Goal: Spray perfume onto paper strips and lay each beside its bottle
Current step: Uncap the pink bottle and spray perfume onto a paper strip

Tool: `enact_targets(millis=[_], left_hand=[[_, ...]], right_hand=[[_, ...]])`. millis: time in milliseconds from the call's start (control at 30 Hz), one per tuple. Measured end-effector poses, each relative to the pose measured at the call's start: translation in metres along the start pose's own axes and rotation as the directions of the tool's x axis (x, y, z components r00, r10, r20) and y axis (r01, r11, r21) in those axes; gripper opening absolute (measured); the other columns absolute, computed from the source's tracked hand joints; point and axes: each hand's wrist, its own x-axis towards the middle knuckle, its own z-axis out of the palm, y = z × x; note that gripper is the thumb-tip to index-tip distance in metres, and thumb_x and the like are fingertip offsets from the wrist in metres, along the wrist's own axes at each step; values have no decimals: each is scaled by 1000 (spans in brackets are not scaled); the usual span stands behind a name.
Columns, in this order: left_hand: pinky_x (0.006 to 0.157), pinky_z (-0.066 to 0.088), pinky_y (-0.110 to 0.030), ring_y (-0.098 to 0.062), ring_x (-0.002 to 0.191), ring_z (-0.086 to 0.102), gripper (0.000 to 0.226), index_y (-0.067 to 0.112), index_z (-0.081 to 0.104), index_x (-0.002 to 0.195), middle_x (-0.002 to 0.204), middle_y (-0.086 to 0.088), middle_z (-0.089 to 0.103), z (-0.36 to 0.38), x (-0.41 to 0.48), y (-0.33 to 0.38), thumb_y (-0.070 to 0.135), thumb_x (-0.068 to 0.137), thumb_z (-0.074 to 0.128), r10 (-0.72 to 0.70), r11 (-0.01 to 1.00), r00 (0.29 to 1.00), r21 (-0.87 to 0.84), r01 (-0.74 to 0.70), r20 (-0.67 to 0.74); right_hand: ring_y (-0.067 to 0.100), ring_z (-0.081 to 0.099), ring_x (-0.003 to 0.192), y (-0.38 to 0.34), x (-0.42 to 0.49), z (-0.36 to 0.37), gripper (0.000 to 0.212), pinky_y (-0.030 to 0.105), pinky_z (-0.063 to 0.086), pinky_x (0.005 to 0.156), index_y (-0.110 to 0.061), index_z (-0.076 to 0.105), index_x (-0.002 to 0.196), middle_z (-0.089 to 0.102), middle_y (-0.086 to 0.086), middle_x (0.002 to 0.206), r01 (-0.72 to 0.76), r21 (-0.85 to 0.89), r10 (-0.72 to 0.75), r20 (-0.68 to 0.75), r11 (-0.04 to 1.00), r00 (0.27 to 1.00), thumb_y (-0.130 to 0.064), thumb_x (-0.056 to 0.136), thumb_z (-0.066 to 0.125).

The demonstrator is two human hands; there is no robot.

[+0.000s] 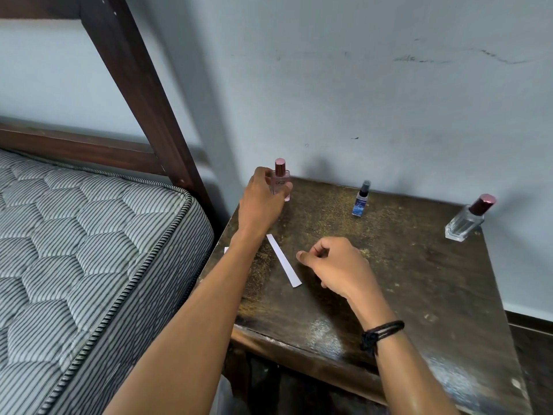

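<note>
1. We are looking down at a dark, worn wooden counter standing against a pale wall. A striped mattress and a dark wooden bed frame are lying to its left.
2. The left hand is reaching to the far left corner of the counter, where the pink perfume bottle is standing upright with its rose-coloured cap on. The grip is curling round the bottle's left side and front, holding it.
3. The hand is hiding part of the bottle's base, so we are not telling whether it is lifting off the counter.
4. A white paper strip is lying flat on the counter, nearer than the pink bottle and between the two forearms, slanting from far left to near right.
5. The right hand is sitting just right of the strip. Its grip is narrow, with the fingers loosely curling, the thumb pointing left toward the strip, and nothing in it. A black corded wristband is circling the wrist.
6. A small blue spray bottle is standing at the far edge, near the middle, well apart from both hands.
7. A clear glass bottle with a dark red cap is standing at the far right corner.
8. A white scrap is peeping out at the counter's left edge beside the left forearm; we cannot tell what it is.
</note>
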Motion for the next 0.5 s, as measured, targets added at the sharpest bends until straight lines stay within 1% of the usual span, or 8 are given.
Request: enact_targets(millis=[67,133,233,300,367,433,500], left_hand=[[82,46,-37,-17,100,64,32,23,50,117,114,10,65,-1,1,-2,37,94,65,4,1000,1000,-10,-4,21],[87,51,-42,-19,100,65,29,23,51,116,111,9,66,-2,2,-3,35,94,66,3,1000,999,-29,-1,45],[91,53,-46,-21,99,66,27,22,53,116,108,8,67,-7,2,0,31,94,67,6,995,996,-95,2,91],[90,55,-52,-22,101,67,29,20,54,119,113,3,67,-14,2,2,29,94,67,26,987,988,-162,-1,153],[86,57,-56,-27,105,66,33,16,54,125,118,-4,66,-22,1,5,24,96,67,62,977,965,-215,-6,256],[91,56,-56,-30,109,66,36,13,54,128,121,-8,66,-31,-5,7,23,95,68,111,968,929,-248,-21,354],[97,55,-53,-32,110,66,35,15,56,127,121,-8,66,-39,-16,8,21,94,68,132,960,899,-280,-11,417]], right_hand=[[23,73,81,-1,-1,-1,33,42,58,85,-31,65,78,72,-7,82,1,7,-1,1,1000,1000,-62,86,67],[22,73,81,-1,-1,-2,32,41,58,85,-31,65,78,72,-7,83,1,19,-1,3,1000,1000,-61,87,67],[20,72,78,-1,-2,-4,28,40,58,81,-30,65,79,71,-8,81,23,69,-20,-32,997,999,-56,89,68],[17,70,75,-3,-3,-6,24,38,57,75,-29,65,80,69,-9,79,69,139,-54,-105,988,993,-50,91,70],[13,67,74,-6,-3,-7,16,36,55,71,-29,66,83,68,-10,79,133,253,-81,-208,958,975,-41,92,72],[9,65,77,-10,-4,-8,8,30,53,70,-31,66,89,67,-11,84,198,355,-87,-306,914,948,-32,93,73],[3,63,80,-12,-5,-9,12,23,48,68,-31,67,101,67,-11,92,237,399,-89,-357,886,930,-26,93,74]])
